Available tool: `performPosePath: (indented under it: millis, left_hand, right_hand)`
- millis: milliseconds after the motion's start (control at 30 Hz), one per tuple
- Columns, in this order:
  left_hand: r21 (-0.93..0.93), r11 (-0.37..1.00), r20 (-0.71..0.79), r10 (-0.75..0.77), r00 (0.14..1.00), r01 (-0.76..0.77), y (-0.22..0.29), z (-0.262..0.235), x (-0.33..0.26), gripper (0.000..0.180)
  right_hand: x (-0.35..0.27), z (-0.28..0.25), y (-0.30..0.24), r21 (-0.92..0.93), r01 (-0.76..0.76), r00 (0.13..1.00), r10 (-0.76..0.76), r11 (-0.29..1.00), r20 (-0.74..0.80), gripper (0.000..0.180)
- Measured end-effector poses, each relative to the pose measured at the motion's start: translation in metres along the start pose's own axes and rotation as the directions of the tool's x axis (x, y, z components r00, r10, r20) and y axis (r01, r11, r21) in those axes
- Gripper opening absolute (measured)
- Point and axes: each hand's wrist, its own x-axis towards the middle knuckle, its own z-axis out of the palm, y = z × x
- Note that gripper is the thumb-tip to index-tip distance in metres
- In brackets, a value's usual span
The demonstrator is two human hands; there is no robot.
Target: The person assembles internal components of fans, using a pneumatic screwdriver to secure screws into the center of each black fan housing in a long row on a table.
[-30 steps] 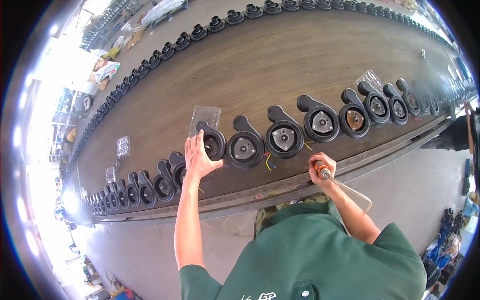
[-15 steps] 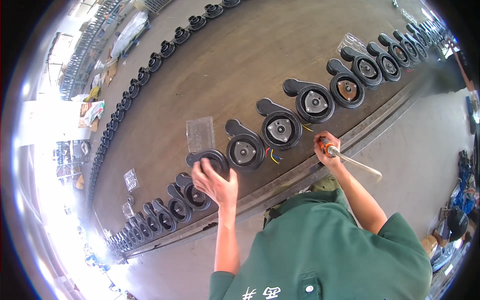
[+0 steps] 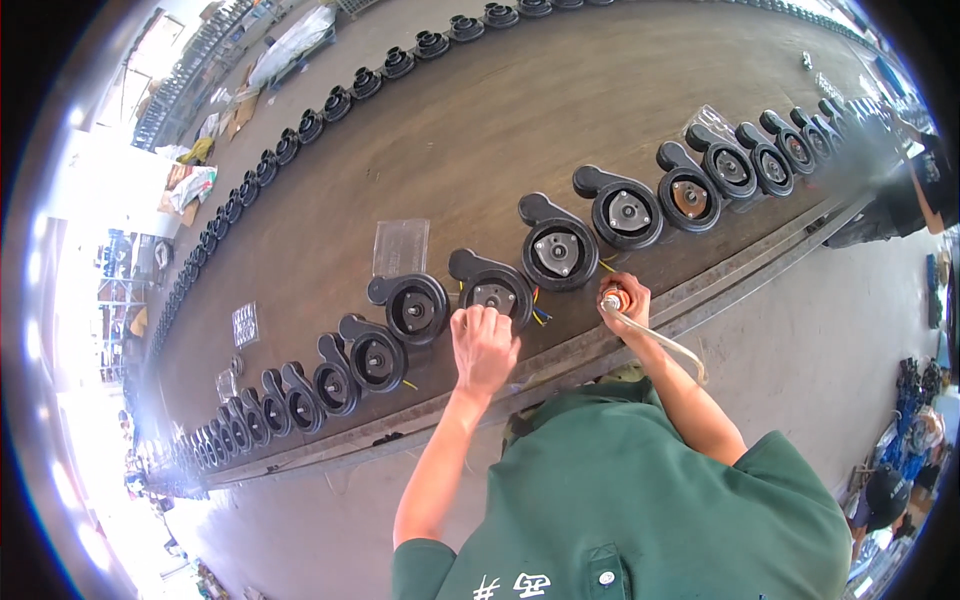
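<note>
My right hand (image 3: 632, 304) is closed round an orange air screwdriver (image 3: 612, 299), near the table's front edge. Its pale hose (image 3: 672, 345) trails down past my forearm, and the bit end is hidden. My left hand (image 3: 484, 348) has its fingers curled at the near left rim of a round black blower housing (image 3: 524, 309) with a grey metal plate (image 3: 494, 296) inside. Whatever those fingers pinch is hidden. Just left lies another black housing (image 3: 416, 311) with a shaft at its centre. Coloured wires (image 3: 541, 314) stick out beside the plated one.
More housings run along the front edge both ways, including one with a brown plate (image 3: 690, 199). A far row of black parts (image 3: 398, 63) curves along the back. Clear plastic trays (image 3: 401, 247) lie on the brown table (image 3: 480, 130). Another person's arm (image 3: 925, 190) is at the right.
My left hand has left the housing on the left and moved right to the plated one. My right hand has shifted left with the screwdriver, and the view has tilted slightly.
</note>
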Motion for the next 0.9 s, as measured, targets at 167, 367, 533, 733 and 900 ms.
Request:
performPosePath:
  millis: [167, 367, 533, 733, 900]
  left_hand:
    - [0.018, 0.997, 0.011, -0.072, 0.997, 0.072, 0.026, 0.002, -0.023, 0.043]
    - [-0.250, 0.953, -0.135, -0.211, 0.968, 0.173, 0.012, -0.014, -0.012, 0.038]
    - [-0.014, 0.982, 0.011, -0.188, 0.982, 0.188, -0.018, -0.030, 0.008, 0.043]
    - [-0.036, 0.980, 0.084, -0.190, 0.978, 0.194, -0.032, -0.035, -0.009, 0.043]
    - [-0.068, 0.987, 0.106, -0.139, 0.985, 0.147, -0.034, -0.027, -0.002, 0.042]
  right_hand:
    - [-0.005, -0.006, -0.001, 0.126, -0.157, 0.984, 0.145, 0.980, 0.102, 0.036]
    - [0.004, -0.016, 0.012, 0.177, -0.128, 0.992, 0.126, 0.976, 0.026, 0.025]
    - [0.004, -0.018, 0.030, 0.186, -0.155, 0.987, 0.162, 0.970, -0.024, 0.029]
    - [0.002, -0.007, 0.026, 0.379, -0.144, 0.987, 0.161, 0.914, -0.014, 0.028]
    - [-0.011, -0.014, 0.013, 0.373, -0.245, 0.969, 0.218, 0.895, 0.115, 0.023]
